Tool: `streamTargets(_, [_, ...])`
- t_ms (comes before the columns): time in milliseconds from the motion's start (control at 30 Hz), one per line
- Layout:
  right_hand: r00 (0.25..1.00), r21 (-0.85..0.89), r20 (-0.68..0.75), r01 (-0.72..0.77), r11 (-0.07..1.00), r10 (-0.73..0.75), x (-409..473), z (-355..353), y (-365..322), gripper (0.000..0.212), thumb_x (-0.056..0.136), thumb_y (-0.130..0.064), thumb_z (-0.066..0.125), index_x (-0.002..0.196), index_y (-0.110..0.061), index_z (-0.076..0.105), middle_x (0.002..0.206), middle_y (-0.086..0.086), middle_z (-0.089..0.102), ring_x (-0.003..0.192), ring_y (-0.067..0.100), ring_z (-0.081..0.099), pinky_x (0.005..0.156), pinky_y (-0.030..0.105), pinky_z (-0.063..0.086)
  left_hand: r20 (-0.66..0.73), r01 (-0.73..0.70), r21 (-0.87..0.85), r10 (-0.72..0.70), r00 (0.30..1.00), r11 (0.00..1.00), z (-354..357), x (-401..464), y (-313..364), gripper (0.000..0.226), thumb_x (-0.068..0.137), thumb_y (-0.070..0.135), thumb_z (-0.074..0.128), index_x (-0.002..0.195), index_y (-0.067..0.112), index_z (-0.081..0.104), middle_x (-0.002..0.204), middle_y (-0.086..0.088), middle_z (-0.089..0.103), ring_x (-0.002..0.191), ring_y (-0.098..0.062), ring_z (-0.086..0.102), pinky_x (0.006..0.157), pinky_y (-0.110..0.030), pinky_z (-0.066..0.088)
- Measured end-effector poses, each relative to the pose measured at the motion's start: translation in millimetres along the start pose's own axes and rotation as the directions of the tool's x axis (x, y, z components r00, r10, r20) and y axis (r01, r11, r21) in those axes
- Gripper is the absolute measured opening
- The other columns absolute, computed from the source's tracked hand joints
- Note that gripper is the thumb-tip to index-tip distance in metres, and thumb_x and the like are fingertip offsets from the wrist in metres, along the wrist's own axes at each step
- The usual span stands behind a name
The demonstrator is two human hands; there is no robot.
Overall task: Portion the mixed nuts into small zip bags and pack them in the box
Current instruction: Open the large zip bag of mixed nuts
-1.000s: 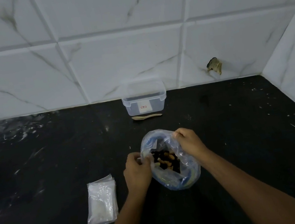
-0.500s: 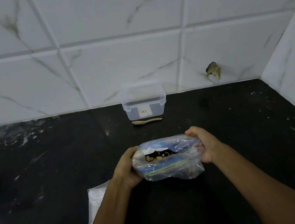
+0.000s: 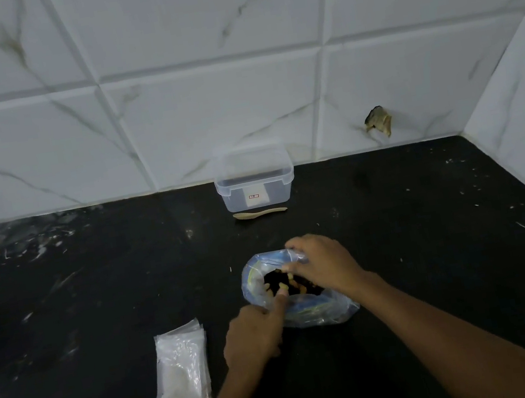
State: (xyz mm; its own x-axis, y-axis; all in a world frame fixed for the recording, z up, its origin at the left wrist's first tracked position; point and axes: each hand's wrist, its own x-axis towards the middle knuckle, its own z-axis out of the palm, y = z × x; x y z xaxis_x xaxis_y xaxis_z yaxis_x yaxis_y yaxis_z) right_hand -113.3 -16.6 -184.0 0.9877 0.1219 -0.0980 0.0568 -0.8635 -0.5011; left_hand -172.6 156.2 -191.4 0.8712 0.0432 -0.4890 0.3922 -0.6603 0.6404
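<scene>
Mixed nuts [image 3: 294, 284] sit unportioned in the big bag [image 3: 310, 309] we pinch open with left hand [image 3: 254, 334] and right hand [image 3: 326, 266], zip bags [image 3: 182, 368] just left untouched, box [image 3: 254, 182] behind still shut.

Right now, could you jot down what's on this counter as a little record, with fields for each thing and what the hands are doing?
surface: black stone counter, white marble-look tiled wall behind
nut bag: clear plastic bag of mixed nuts, mouth open, near centre
left hand: grips the bag's near rim
right hand: holds the far rim, fingers at the opening
small bags: stack of clear small zip bags, lying flat, left of the nut bag
box: clear plastic lidless box, by the wall
spoon: small wooden spoon, lying just in front of the box
</scene>
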Motion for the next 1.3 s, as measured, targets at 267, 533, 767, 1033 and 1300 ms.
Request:
streamTargets(267, [0.951, 0.321, -0.081, -0.259, 0.911, 0.298, 10.0, 5.5, -4.1, 0.018, 0.097, -0.018, 0.046, 0.088, -0.015, 0.062, 0.083, -0.002, 0.062, 0.072, 0.008, 0.057, 0.06, 0.026, 0.046, 0.038, 0.118, -0.269, -0.112, 0.993, 0.956, 16.1, 6.5, 6.1, 0.051, 0.083, 0.068, 0.056, 0.097, 0.019, 0.054, 0.083, -0.006, 0.071, 0.061, -0.016, 0.071, 0.051, -0.025, 0.051])
streamTargets(533, [0.728, 0.849, 0.052, -0.392, 0.354, 0.683, -3.0, 9.6, 13.5, 0.02, 0.098, -0.018, 0.043, 0.093, -0.012, 0.061, 0.09, 0.009, 0.061, 0.078, 0.019, 0.06, 0.07, 0.035, 0.053, 0.018, 0.164, -0.652, -0.201, 0.979, 0.74, 9.8, 27.6, 10.8, 0.009, 0.094, 0.015, 0.056, 0.097, 0.012, 0.064, 0.098, -0.013, 0.07, 0.092, -0.027, 0.069, 0.085, -0.048, 0.059])
streamTargets(767, [0.571, 0.928, 0.156, -0.363, 0.078, 0.806, -14.1, 16.4, 39.1, 0.023, 0.099, -0.023, 0.045, 0.101, -0.01, 0.063, 0.095, 0.012, 0.066, 0.09, 0.027, 0.066, 0.085, 0.043, 0.055, 0.394, 0.423, -0.886, -0.169, 0.903, 0.192, -14.4, 40.8, 13.5, 0.021, 0.099, 0.017, 0.049, 0.11, 0.005, 0.063, 0.098, -0.014, 0.068, 0.087, -0.025, 0.064, 0.083, -0.037, 0.05])
streamTargets(1033, [0.701, 0.606, -0.149, -0.493, 0.625, 0.698, -21.8, 11.6, 43.2, 0.017, 0.095, -0.016, 0.045, 0.107, -0.016, 0.057, 0.099, 0.003, 0.062, 0.079, 0.014, 0.058, 0.063, 0.028, 0.046, -0.037, 0.078, -0.516, -0.114, 0.993, 0.853, -9.1, 42.0, 7.3, 0.02, 0.098, 0.038, 0.051, 0.102, 0.018, 0.052, 0.101, -0.008, 0.06, 0.09, -0.021, 0.06, 0.086, -0.042, 0.052])
streamTargets(1300, [0.987, 0.044, 0.009, -0.16, 0.986, 0.16, 22.0, 0.2, 23.7, 0.049, 0.098, -0.035, 0.049, 0.144, -0.023, 0.04, 0.143, 0.006, 0.046, 0.131, 0.024, 0.043, 0.103, 0.043, 0.042, -0.066, -0.052, 0.19, 0.066, 0.996, 0.98, 3.9, 5.2, 1.4, 0.073, 0.079, 0.085, 0.031, 0.077, 0.02, 0.064, 0.073, 0.002, 0.069, 0.068, -0.013, 0.067, 0.066, -0.029, 0.052])
